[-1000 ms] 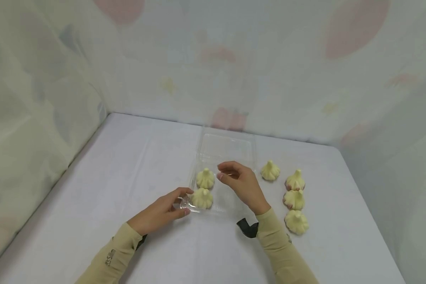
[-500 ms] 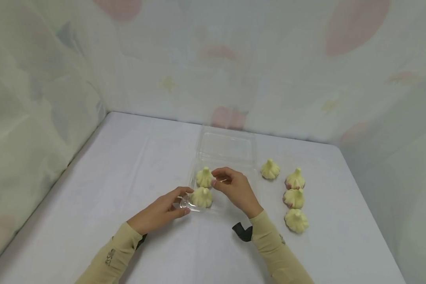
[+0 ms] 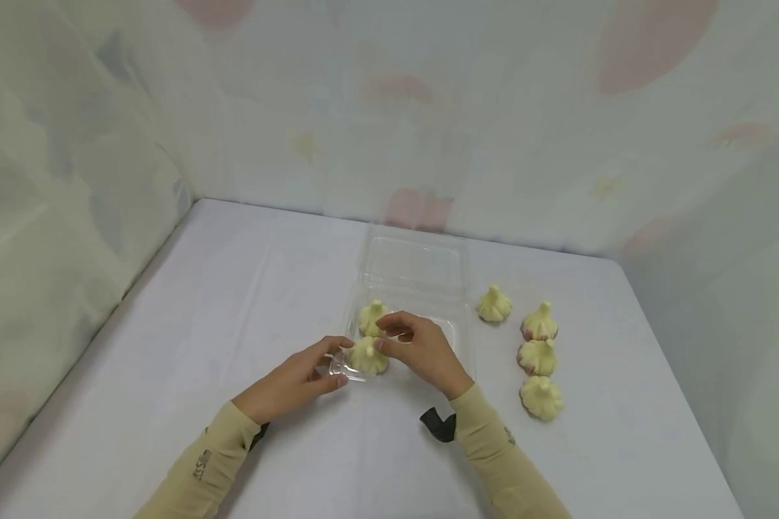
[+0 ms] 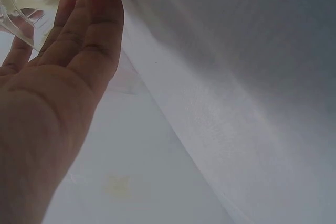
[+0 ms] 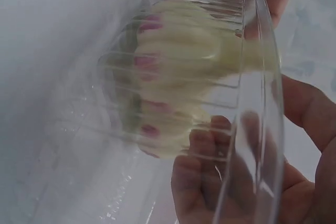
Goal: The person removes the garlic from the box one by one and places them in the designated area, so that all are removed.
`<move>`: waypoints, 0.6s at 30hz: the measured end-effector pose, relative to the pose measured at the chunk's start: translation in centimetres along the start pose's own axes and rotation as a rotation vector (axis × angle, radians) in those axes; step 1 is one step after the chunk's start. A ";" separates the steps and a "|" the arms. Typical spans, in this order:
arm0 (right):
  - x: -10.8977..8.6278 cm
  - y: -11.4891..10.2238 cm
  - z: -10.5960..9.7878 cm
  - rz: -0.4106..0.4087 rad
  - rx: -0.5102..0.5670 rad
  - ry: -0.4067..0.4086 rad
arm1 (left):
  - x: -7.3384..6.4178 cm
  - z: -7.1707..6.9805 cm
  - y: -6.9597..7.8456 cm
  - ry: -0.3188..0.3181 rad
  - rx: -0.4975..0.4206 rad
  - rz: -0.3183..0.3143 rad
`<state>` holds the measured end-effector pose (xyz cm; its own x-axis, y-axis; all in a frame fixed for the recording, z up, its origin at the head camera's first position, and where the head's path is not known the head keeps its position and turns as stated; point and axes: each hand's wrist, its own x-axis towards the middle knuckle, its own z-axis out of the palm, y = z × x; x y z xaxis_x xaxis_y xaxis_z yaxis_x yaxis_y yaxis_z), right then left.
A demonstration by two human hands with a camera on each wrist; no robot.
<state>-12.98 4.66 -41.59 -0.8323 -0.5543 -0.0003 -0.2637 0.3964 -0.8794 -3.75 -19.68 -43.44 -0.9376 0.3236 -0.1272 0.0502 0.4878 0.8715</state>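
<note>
My left hand holds the near left corner of a clear plastic clamshell box, thumb at the front rim and fingers along the side. Inside, on the left, two garlic bulbs stand upright: a front bulb and a rear bulb. My right hand reaches over the box with fingers loosely bent, the thumb right at the front bulb and the fingertips overlapping the rear one. In the right wrist view, its fingertips show through the box wall close to a bulb, thumb apart.
The box's lid lies folded back toward the patterned cloth wall. Right of the box are a lone garlic bulb and a column of three more, the nearest bulb toward the front. White cloth covers the table.
My right hand has moved left and a little nearer, from beside the rear bulb to over the front bulb's right side. My left hand stays at the box corner.
</note>
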 end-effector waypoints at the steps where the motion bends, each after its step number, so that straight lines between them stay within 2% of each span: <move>1: 0.0 -0.1 0.1 0.003 -0.005 -0.014 | 0.0 0.0 0.0 0.000 -0.003 -0.004; 8: -0.1 -0.1 0.4 -0.062 -0.032 -0.103 | 0.0 0.0 0.1 -0.003 -0.013 -0.015; 18: 0.0 0.1 1.4 -0.086 -0.083 -0.113 | -0.2 0.1 0.1 -0.007 -0.029 -0.023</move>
<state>-12.31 3.63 -42.33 -0.7461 -0.6656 0.0157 -0.3749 0.4006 -0.8360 -3.56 -19.57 -43.38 -0.9359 0.3182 -0.1508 0.0184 0.4718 0.8815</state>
